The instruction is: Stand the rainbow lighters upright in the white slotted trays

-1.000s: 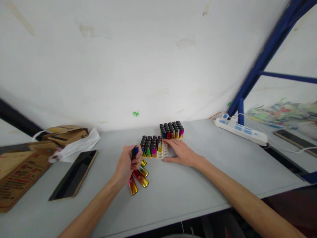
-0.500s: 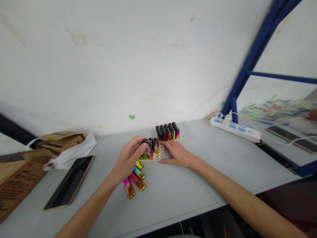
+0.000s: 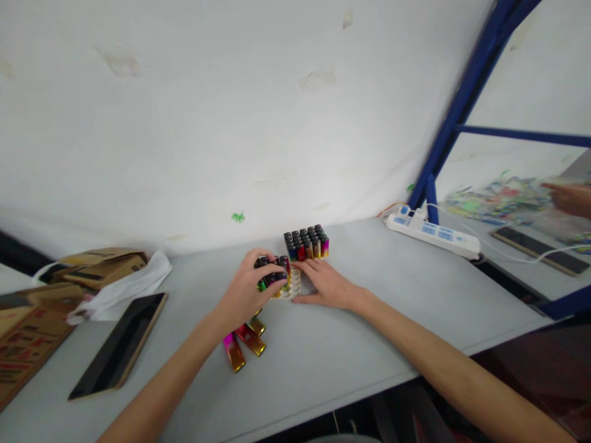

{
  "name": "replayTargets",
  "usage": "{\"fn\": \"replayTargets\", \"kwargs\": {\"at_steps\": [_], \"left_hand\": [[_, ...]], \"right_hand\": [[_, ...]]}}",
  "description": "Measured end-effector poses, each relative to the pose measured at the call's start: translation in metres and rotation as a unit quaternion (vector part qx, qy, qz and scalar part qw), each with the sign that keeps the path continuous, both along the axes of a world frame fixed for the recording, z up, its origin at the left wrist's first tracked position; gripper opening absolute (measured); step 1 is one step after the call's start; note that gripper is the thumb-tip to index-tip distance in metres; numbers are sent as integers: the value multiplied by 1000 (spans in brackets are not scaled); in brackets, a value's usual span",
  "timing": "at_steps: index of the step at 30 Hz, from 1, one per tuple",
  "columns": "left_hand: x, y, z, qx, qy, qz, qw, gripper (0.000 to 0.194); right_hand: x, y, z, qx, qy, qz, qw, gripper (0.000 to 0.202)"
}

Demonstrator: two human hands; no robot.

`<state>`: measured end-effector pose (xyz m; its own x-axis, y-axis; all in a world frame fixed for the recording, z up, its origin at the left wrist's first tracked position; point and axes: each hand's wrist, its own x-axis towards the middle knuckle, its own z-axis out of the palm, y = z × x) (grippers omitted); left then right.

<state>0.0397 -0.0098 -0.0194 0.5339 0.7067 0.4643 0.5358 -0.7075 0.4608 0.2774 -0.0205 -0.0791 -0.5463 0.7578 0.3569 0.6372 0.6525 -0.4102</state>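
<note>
My left hand (image 3: 252, 286) pinches a lighter with a black top (image 3: 277, 276) over a white holder tray (image 3: 294, 285). Several black-topped lighters stand upright in the tray's left part, partly hidden by my fingers. Bare slots show along its right side. My right hand (image 3: 325, 284) spans the tray's right edge, index finger at the back and thumb at the front, holding it. Below my left hand lie loose shiny lighters: a pink and gold one (image 3: 234, 354), a red and gold one (image 3: 250, 339) and a gold-ended one (image 3: 257, 325) partly covered.
Behind the tray stands a full block of lighters (image 3: 307, 244) near the wall. At left are a phone-like dark slab (image 3: 120, 344), a white plastic bag (image 3: 133, 284) and cardboard boxes (image 3: 32, 338). To the right, a power strip (image 3: 434, 235), blue frame (image 3: 431, 166), and another person's hand (image 3: 572, 198).
My left hand has moved slightly right and down over the tray with the lighter. The other person's hand has come further into view. The whole view has shifted a little.
</note>
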Motion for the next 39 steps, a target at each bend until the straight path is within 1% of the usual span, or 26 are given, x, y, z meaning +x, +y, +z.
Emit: {"fn": "replayTargets", "kwargs": {"at_steps": [4,6,10,11,13,15,17,19,21,24,26,28,30,31,33,35,39], "left_hand": [[-3,1,4,-18,44,-13,999,20],[-2,3,4,-14,55,-18,998,19],[1,2,-1,25,63,-17,998,18],[1,0,-1,36,61,-18,997,20],[-1,-4,2,48,47,-12,998,28],[-11,-8,9,60,24,12,998,36],[-26,-13,15,80,10,58,995,30],[-46,-19,18,99,16,116,988,22],[-63,-28,13,92,39,164,981,23],[-75,-50,-6,47,85,197,976,34],[-73,-68,-21,32,109,210,971,46],[-64,-83,-34,32,128,223,966,57],[-55,-94,-44,29,142,229,963,64],[-52,-97,-47,22,144,229,962,64],[-49,-100,-51,7,130,229,965,58],[-52,-98,-52,-11,103,232,967,52],[-65,-90,-47,-45,43,231,971,49]], "right_hand": [[0,0,0,-2,0,1,1000,82],[0,0,1,2,1,2,1000,82],[0,0,1,-1,-1,-2,1000,82],[0,-1,1,-2,-2,-3,1000,82],[0,-1,1,-3,-3,-3,1000,81],[0,-1,1,-2,-1,-2,1000,81],[0,0,0,-1,4,0,1000,82],[0,0,-1,0,8,3,1000,82],[1,1,-2,2,8,5,1000,82],[1,1,-3,0,5,2,1000,82],[1,1,-3,-3,4,0,1000,81],[1,0,-3,-3,3,0,1000,82],[1,0,-3,-2,1,-1,1000,82],[1,0,-2,-1,1,-2,1000,82],[0,0,-1,-1,1,-3,1000,81],[0,0,-1,-2,2,-3,1000,81],[-1,-2,1,-10,-1,-6,1000,80]]}}
